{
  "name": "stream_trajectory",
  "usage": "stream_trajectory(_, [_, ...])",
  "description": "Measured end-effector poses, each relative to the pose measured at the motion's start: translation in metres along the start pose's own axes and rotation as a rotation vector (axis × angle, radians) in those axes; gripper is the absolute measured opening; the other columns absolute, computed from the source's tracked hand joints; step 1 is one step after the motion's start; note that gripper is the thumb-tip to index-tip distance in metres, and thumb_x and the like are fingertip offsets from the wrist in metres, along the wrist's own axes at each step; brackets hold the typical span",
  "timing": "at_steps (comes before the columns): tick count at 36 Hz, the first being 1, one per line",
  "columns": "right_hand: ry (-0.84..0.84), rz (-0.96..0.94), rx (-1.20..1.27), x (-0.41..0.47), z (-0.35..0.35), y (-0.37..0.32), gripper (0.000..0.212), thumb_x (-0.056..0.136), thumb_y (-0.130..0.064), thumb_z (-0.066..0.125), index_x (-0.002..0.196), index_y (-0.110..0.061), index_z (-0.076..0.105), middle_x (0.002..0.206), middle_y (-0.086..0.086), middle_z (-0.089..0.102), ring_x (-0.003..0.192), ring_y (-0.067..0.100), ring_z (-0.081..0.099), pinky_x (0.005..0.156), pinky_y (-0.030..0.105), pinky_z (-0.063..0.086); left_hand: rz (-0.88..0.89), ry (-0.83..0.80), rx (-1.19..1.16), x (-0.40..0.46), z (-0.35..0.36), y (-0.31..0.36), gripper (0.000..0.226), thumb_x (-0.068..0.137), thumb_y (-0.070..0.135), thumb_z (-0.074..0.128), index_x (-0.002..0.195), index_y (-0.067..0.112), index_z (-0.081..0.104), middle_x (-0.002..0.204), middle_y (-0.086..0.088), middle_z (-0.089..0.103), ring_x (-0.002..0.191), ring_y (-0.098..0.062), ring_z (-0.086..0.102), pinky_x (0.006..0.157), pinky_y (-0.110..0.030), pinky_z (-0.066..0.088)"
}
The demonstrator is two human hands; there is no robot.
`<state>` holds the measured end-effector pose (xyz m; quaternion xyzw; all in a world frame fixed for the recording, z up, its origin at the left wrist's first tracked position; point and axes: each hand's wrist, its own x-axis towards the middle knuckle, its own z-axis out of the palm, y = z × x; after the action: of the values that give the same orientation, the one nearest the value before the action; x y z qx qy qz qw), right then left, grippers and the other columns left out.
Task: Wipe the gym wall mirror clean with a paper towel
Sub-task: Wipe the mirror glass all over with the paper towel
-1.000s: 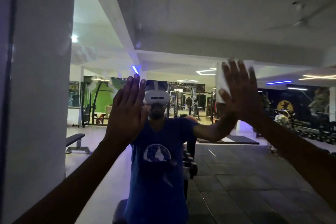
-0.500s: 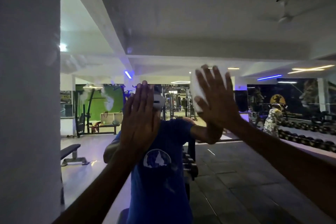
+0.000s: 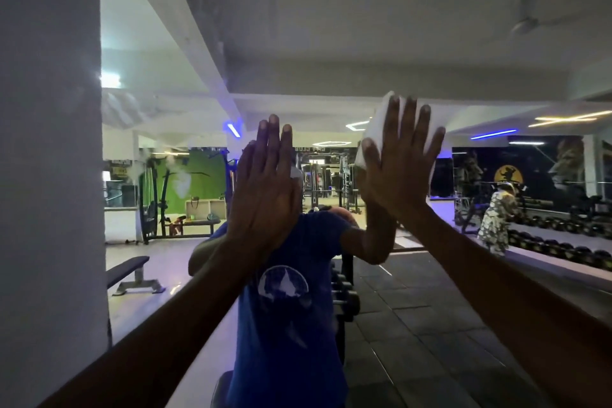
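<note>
White pillar [image 3: 49, 175] borders mirror [image 3: 364, 26] left; bench [image 3: 127, 272], dumbbells [image 3: 563, 252] reflected.

Left hand [image 3: 265, 189] flat on mirror [image 3: 331, 26], right hand [image 3: 399, 172] to its right pressing paper towel [image 3: 376, 129] against glass, pillar [image 3: 49, 175] at far left

A white pillar [image 3: 49, 175] fills the left edge; a flat bench [image 3: 127, 272] stands on the pale floor just beside it; a green-backed weight machine [image 3: 155, 199] stands further back; dumbbells [image 3: 563, 242] line a rack along the right edge; a ceiling fan [image 3: 526, 23] hangs at upper right; blue light strips [image 3: 233, 130] glow overhead.
</note>
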<state>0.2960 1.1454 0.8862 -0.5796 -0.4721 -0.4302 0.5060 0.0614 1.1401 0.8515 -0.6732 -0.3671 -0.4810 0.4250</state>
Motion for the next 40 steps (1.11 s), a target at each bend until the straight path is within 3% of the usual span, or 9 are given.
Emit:
stream_trajectory(3, [0.035,-0.006,-0.003,-0.031,0.004,-0.003,0.074,0.109,-0.058,0.018,0.170,-0.017,0.012,0.177,0.014,0.006,0.164,0.036,0.005,0.128,0.065,0.010,0.019,-0.021,0.025,-0.003,0.008,0.000,0.072,0.104,0.033,0.035,0.165,0.001,0.016,0.173,-0.022,0.009,0.162,-0.034,0.008,0.128,-0.055,0.020])
stream_trajectory(9, [-0.112,-0.113,0.091,-0.190,0.010,0.019,0.073,0.109,-0.056,0.018,0.170,-0.015,0.012,0.177,0.016,0.007,0.163,0.037,0.005,0.125,0.071,0.013,0.030,-0.027,0.029,-0.018,0.011,-0.004,0.072,0.103,0.034,0.032,0.165,0.000,0.016,0.173,-0.022,0.010,0.162,-0.033,0.007,0.129,-0.054,0.017])
stream_trajectory(18, [0.011,0.089,0.030,-0.001,0.003,-0.004,0.075,0.108,-0.061,0.016,0.170,-0.018,0.012,0.177,0.015,0.010,0.162,0.038,0.011,0.126,0.066,0.015,0.041,-0.018,0.020,-0.019,0.009,-0.004,0.071,0.105,0.038,0.026,0.165,0.001,0.018,0.173,-0.019,0.010,0.162,-0.032,0.006,0.130,-0.052,0.014])
stream_trajectory(22, [-0.033,-0.026,0.035,-0.072,0.002,-0.014,0.076,0.108,-0.058,0.022,0.170,-0.016,0.008,0.177,0.015,0.001,0.164,0.037,0.000,0.128,0.066,0.007,0.055,-0.014,0.030,-0.019,0.008,-0.005,0.071,0.104,0.038,0.027,0.164,0.000,0.020,0.173,-0.021,0.013,0.162,-0.033,0.009,0.130,-0.052,0.015])
stream_trajectory(26, [-0.194,-0.201,0.115,-0.188,0.004,0.011,0.074,0.108,-0.053,0.025,0.169,-0.012,0.014,0.177,0.017,0.002,0.163,0.039,0.002,0.125,0.072,0.011,0.069,-0.026,0.047,-0.019,0.009,-0.008,0.071,0.105,0.039,0.024,0.165,0.001,0.016,0.174,-0.020,0.008,0.162,-0.033,0.004,0.130,-0.051,0.012])
stream_trajectory(31, [-0.246,-0.289,0.042,-0.190,-0.007,0.038,0.065,0.112,-0.046,0.012,0.170,-0.017,0.011,0.177,0.013,0.004,0.164,0.035,0.002,0.126,0.069,0.012,0.077,-0.041,0.066,-0.020,0.010,-0.012,0.071,0.108,0.042,0.019,0.166,0.003,0.011,0.174,-0.018,0.006,0.163,-0.031,0.003,0.130,-0.051,0.013])
stream_trajectory(34, [-0.215,-0.376,0.023,-0.176,-0.016,0.050,0.067,0.110,-0.042,0.029,0.170,-0.018,0.008,0.176,0.015,0.003,0.163,0.037,0.003,0.125,0.069,0.018,0.076,-0.051,0.080,-0.021,0.011,-0.013,0.072,0.107,0.043,0.021,0.166,0.003,0.010,0.175,-0.018,0.004,0.163,-0.031,0.002,0.129,-0.052,0.014])
stream_trajectory(37, [-0.187,-0.272,-0.008,-0.160,-0.022,0.066,0.095,0.094,-0.043,0.060,0.166,-0.005,0.011,0.173,0.025,0.008,0.160,0.044,0.012,0.122,0.070,0.022,0.078,-0.062,0.094,-0.021,0.012,-0.013,0.074,0.107,0.044,0.024,0.167,0.004,0.006,0.175,-0.018,0.001,0.163,-0.031,0.000,0.129,-0.052,0.013])
stream_trajectory(40, [-0.267,-0.172,-0.022,-0.148,-0.028,0.071,0.118,0.083,-0.057,0.071,0.166,-0.004,0.006,0.173,0.027,0.009,0.159,0.049,0.012,0.123,0.071,0.023,0.075,-0.065,0.094,-0.021,0.011,-0.012,0.075,0.107,0.043,0.029,0.167,0.004,0.006,0.175,-0.018,0.000,0.163,-0.031,-0.001,0.130,-0.052,0.013])
